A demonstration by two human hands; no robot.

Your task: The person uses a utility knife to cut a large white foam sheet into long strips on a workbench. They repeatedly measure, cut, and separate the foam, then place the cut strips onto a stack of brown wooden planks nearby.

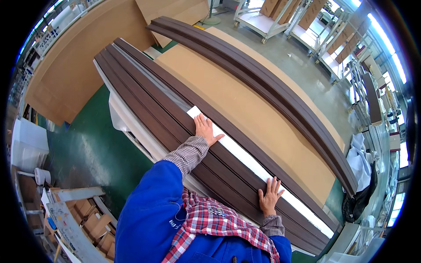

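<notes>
A long white strip, perhaps foam point(241, 157), lies in the channel of a dark brown wood-grain panel point(158, 121) in front of me. My left hand point(205, 130) rests flat on the strip near its far-left end, thumb spread. Farther right, my right hand point(270, 197) is laid palm down, its fingertips at the strip and its palm on the brown panel. Neither hand is wrapped around anything. Beyond the strip runs a narrow brown ridge point(210, 110). Left of the strip's end, a greyish film or lining point(154, 77) shows in the channel.
A second long brown profile point(256, 75) lies across a cardboard sheet point(230, 95) behind the panel. Large cardboard boards point(88, 56) stand at the left. Wheeled carts point(263, 28) hold cartons at the back. A bin of cardboard scraps point(95, 227) sits at lower left.
</notes>
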